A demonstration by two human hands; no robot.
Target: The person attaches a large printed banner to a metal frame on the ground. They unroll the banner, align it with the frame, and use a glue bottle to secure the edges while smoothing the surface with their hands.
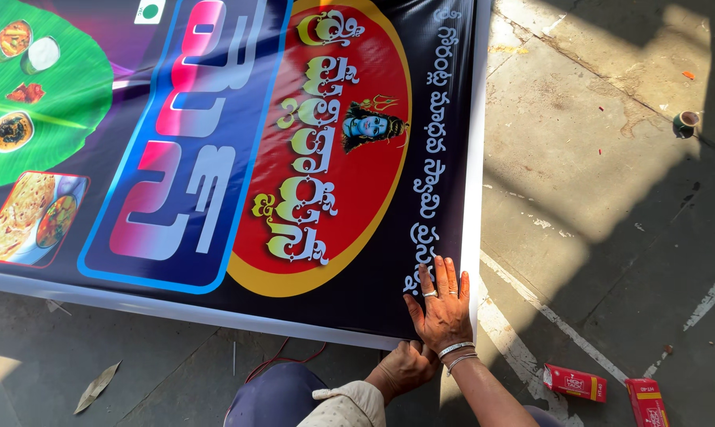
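Nearest me, my left hand (402, 367) curls around the near edge of the printed banner (215, 158), gripping it just beside the corner. Right hand (443, 310) lies flat, fingers spread, pressing that same near-right corner, gripping nothing. Underneath, the banner spreads over a cracked concrete floor (595, 158), sunlit far right. Two red cartons (610, 391) lie near right, apart from both hands.
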